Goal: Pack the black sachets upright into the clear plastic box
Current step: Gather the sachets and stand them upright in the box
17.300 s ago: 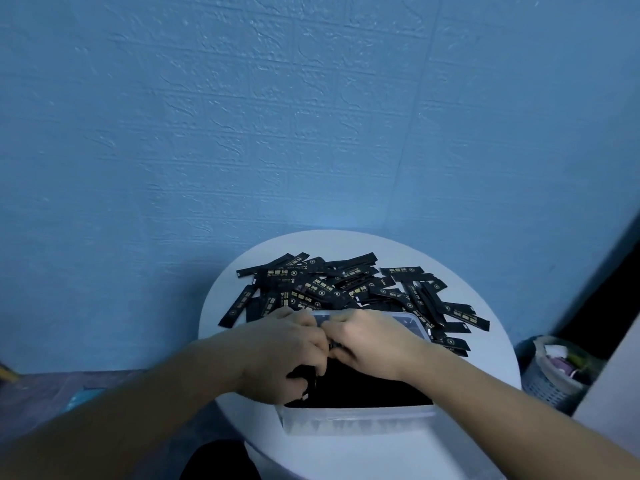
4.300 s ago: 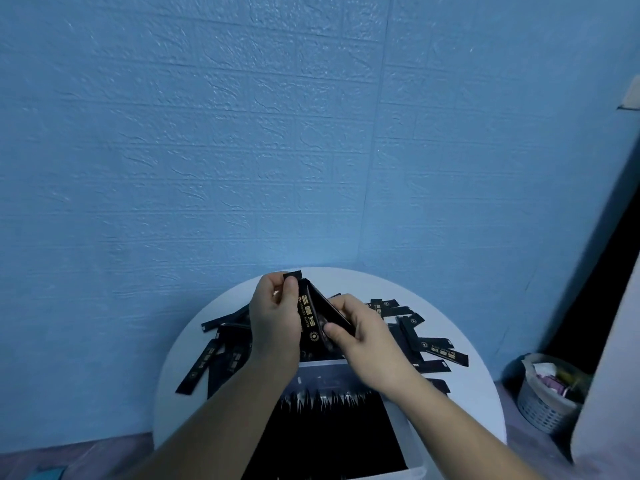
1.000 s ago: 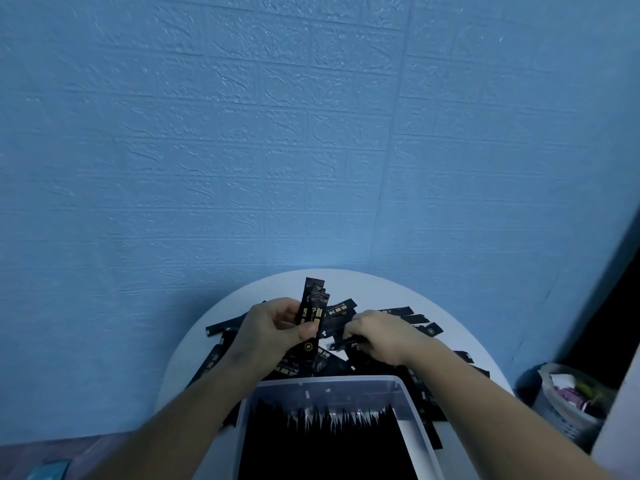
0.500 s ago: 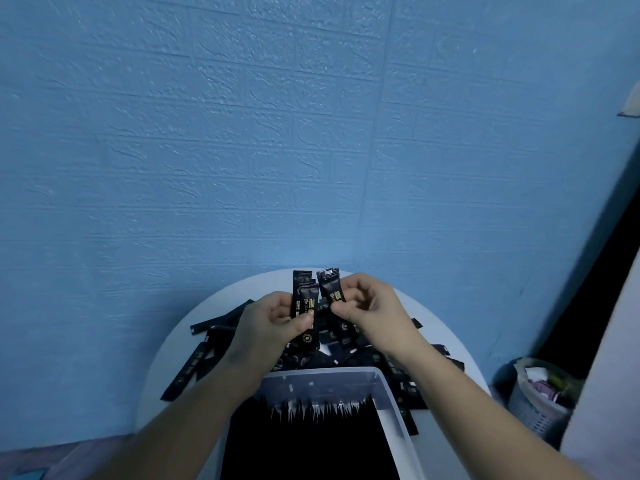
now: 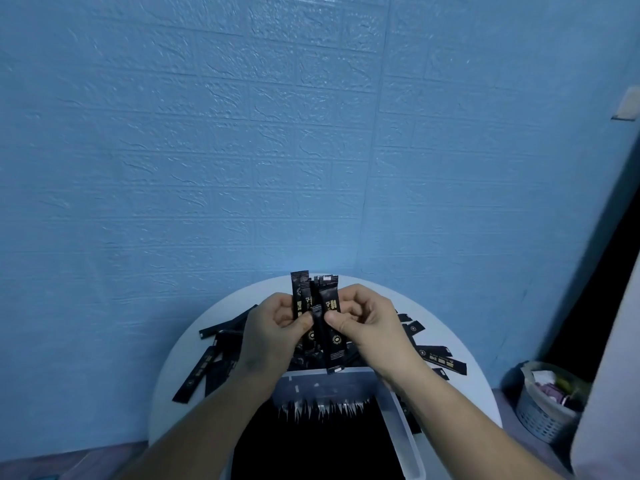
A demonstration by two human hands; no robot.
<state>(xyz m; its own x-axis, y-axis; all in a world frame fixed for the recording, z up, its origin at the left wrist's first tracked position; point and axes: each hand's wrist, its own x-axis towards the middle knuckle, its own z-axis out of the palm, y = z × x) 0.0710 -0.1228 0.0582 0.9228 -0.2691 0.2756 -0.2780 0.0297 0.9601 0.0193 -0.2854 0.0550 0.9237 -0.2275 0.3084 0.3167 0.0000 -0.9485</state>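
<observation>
While slim black foil sachets (image 5: 322, 408) stand packed across much of the clear plastic box (image 5: 346, 381) at the round white worktop's (image 5: 474, 396) near edge, the left hand (image 5: 273, 336) and right hand (image 5: 367, 327) pinch a small bundle (image 5: 320, 306) above it; many loose sachets (image 5: 438, 358) lie unpacked toward the far edge.

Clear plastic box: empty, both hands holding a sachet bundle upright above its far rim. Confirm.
Not empty: the head view shows the clear plastic box holding packed sachets. Left hand and right hand hold the sachet bundle upright above its far rim.
</observation>
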